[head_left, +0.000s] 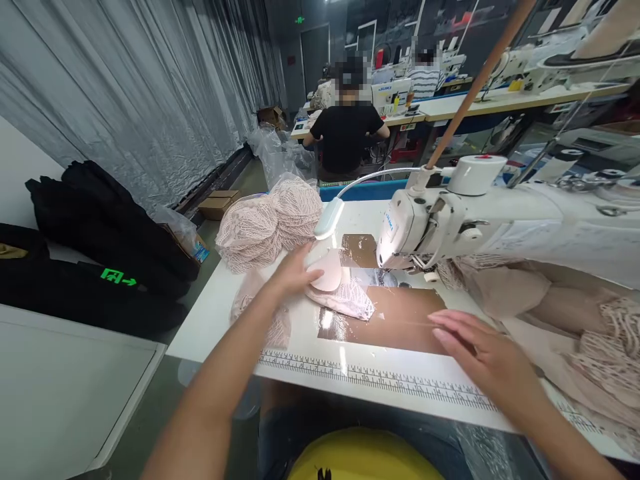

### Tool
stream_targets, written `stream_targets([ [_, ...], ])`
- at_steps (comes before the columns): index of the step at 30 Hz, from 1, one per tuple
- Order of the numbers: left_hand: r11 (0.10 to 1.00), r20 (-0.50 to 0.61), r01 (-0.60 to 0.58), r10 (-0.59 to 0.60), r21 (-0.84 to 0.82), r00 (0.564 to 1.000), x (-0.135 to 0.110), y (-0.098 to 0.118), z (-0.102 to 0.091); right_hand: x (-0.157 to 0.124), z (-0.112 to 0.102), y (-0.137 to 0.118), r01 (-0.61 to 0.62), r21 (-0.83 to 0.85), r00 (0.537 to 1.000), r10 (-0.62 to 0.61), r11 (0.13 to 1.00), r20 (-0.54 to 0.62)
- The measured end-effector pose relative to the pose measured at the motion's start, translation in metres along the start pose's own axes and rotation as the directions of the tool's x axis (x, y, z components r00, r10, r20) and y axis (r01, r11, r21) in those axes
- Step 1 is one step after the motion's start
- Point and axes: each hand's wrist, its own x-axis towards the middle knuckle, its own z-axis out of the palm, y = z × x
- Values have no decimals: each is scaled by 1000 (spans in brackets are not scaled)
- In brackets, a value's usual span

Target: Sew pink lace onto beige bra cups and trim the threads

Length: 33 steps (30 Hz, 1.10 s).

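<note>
At the near edge of the bench [210, 313] a printed ruler [380, 380] is seen. The right hand [480, 353] is held open and flat over a brown plate [400, 320]. The left hand [293, 273] is laid open on a pink cup [330, 273] edged with lace [353, 301], which lies just in front of the sewing machine [415, 230]. Further back, a pile of lace pieces [265, 223] is heaped.

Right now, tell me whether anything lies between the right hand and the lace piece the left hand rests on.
Nothing visible does. The right hand is open over the right end of the brown patch; the lace piece lies at its left end, under the left hand. Only bare brown surface lies between them.
</note>
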Motion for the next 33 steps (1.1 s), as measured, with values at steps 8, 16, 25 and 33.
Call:
stream_targets([
  [8,983,-25,-146,149,108,988,-55,47,37,-9,35,-75,-505,726,847,105,467,522],
  [16,909,225,-369,408,-194,885,-143,85,56,-6,63,-80,-517,853,845,210,77,493],
  [25,850,76,-151,218,-505,973,-100,80,27,0,30,-76,-505,780,782,-187,370,595],
  [33,915,-11,-209,219,-346,976,-107,101,61,2,34,-74,-324,657,929,97,681,358],
])
